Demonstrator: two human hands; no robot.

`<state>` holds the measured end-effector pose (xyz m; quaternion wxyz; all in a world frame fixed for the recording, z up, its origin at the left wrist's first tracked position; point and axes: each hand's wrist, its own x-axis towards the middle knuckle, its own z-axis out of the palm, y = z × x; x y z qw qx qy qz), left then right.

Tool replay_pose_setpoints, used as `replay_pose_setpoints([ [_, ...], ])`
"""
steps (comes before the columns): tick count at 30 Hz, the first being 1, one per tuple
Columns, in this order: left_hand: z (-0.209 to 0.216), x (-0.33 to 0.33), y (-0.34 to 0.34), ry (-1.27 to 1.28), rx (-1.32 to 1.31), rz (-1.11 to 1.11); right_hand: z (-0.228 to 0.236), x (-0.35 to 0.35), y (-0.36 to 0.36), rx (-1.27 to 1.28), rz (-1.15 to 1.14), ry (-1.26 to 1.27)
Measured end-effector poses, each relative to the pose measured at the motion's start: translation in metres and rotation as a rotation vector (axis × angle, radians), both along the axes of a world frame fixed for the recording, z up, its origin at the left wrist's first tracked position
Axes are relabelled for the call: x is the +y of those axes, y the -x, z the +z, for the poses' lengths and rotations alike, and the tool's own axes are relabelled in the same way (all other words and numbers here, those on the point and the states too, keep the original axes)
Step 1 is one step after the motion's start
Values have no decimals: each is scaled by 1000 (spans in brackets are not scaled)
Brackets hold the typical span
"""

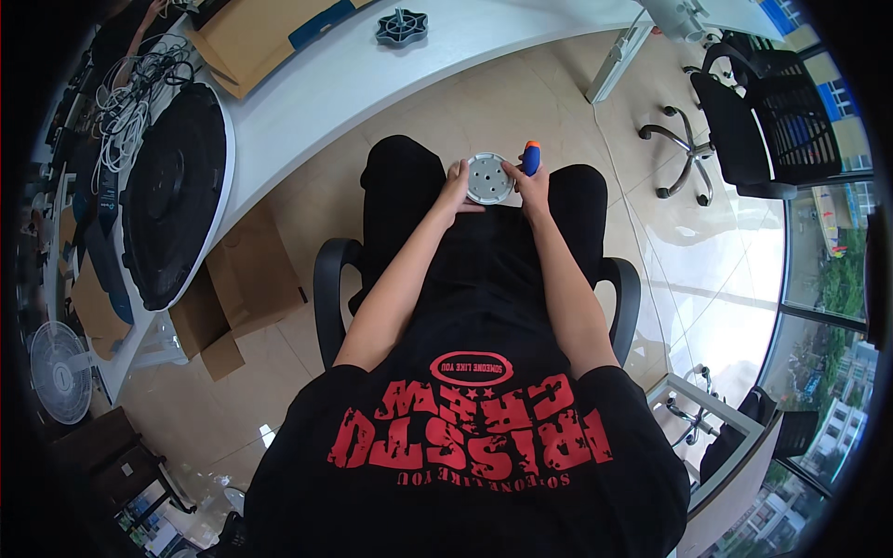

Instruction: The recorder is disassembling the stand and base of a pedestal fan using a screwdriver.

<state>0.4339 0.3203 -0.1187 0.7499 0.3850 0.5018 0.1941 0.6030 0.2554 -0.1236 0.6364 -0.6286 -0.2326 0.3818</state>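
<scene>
A round, light grey disc (487, 189) with several small holes in its face is held above my lap. My left hand (453, 195) grips its left edge, with the thumb on the rim. At the opposite edge, the thumb of my right hand (533, 192) presses on the disc. That same hand is closed around a blue and orange handle (531, 160), which looks like a screwdriver's; its shaft cannot be seen. On the table edge ahead lies a dark lobed knob (402, 29) with a bolt standing up from its middle.
The white table (307, 107) curves ahead and to my left. On it are a large black round cover (177, 200), tangled cables (135, 93) and a cardboard box (251, 42). Another open carton (251, 270) sits below. A white fan (61, 372) stands far left, an office chair (744, 121) right.
</scene>
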Motion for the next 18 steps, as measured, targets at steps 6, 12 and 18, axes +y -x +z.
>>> replay_pose_setpoints([
  [6,18,2,11,213,-339,-120,2,0,2,-53,8,22],
  [12,14,-1,12,118,-222,-175,21,-8,4,-63,-58,-9],
  [18,7,-9,2,-169,-16,-277,61,-23,-3,-328,-332,-221],
])
